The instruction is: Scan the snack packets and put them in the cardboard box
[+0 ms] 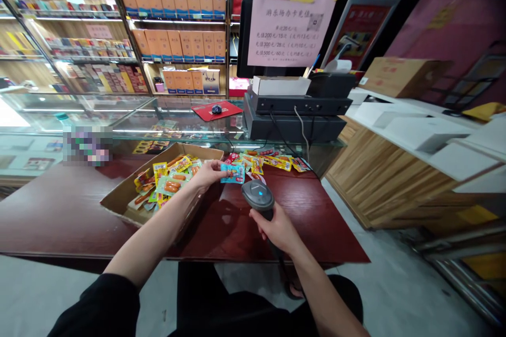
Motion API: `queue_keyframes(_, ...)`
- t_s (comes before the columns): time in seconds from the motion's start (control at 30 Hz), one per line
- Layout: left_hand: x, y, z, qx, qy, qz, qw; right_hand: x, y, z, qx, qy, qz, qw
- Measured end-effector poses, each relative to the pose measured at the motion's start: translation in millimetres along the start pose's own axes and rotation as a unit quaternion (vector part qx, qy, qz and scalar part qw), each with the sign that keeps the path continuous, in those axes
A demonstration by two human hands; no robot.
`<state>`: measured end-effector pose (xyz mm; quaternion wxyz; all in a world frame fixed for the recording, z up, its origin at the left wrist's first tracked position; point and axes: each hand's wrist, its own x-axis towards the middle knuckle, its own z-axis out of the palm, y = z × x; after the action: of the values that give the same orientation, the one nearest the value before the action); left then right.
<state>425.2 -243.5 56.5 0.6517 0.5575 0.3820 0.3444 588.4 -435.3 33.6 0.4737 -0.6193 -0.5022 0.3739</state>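
Snack packet (pixel 233 172), a small blue one, was held out flat over the dark red table (pixel 71 210) by the left hand (pixel 207 175), pinched at its left edge between thumb and fingers. It was kept just in front of the head of the barcode scanner (pixel 258 195), near it but not touching. The scanner's handle was wrapped closely by the right hand (pixel 279 227), with the fingers curled fully round it and the head turned toward the packet. To the left, a shallow cardboard box (pixel 126 195) was seen, filled with loose packets of sausages and sweets in yellow and green wrappers; more packets (pixel 272 162) were spread on the table beyond the scanner, below a cash register (pixel 296 110) set on the glass counter. The step in hand was judged to be the scanning of a single packet, with many in the box not yet handled. For the next move, the printed code, which could not be made out, would need to be faced squarely to the scanner's window and held steady, before the packet could be laid with the others.
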Motion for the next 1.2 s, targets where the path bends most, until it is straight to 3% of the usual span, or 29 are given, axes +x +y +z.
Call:
queue_keyframes(0.13, -6, 23, -17.8, -0.033, 0.047, 0.031, 0.998, 12, -19, 11, 0.023, -0.026, -0.001, 0.999)
queue_keyframes(0.33, -33, 68, -88.7, 0.018, 0.182, 0.116, 0.976, 25, -39, 31, 0.051, -0.069, -0.014, 0.996)
queue_keyframes(0.4, -42, 76, -104.3, 0.018, 0.196, 0.130, 0.972, 27, -37, 35, 0.049, -0.082, -0.016, 0.995)
queue_keyframes(0.47, -47, 80, -107.0, 0.031, 0.188, 0.131, 0.973, 27, -33, 36, 0.048, -0.092, -0.014, 0.995)
queue_keyframes(0.6, -38, 72, -77.1, 0.092, 0.145, 0.120, 0.978, 24, -24, 27, 0.050, -0.074, -0.004, 0.996)
queue_keyframes(0.8, 11, 38, 3.9, 0.158, 0.004, 0.101, 0.982, 9, -7, -15, 0.029, -0.011, -0.015, 0.999)
queue_keyframes(0.9, 34, 17, 44.9, 0.241, -0.051, 0.111, 0.963, -1, 4, -39, 0.020, 0.040, 0.002, 0.999)
queue_keyframes(0.97, 44, 2, 69.7, 0.336, -0.083, 0.137, 0.928, -8, 11, -52, 0.014, 0.076, 0.013, 0.997)
queue_keyframes(1.07, 47, -19, 98.6, 0.494, -0.127, 0.168, 0.844, -18, 20, -66, 0.003, 0.117, 0.030, 0.993)
queue_keyframes(1.2, 40, -42, 116.3, 0.628, -0.136, 0.180, 0.745, -28, 29, -75, -0.007, 0.139, 0.046, 0.989)
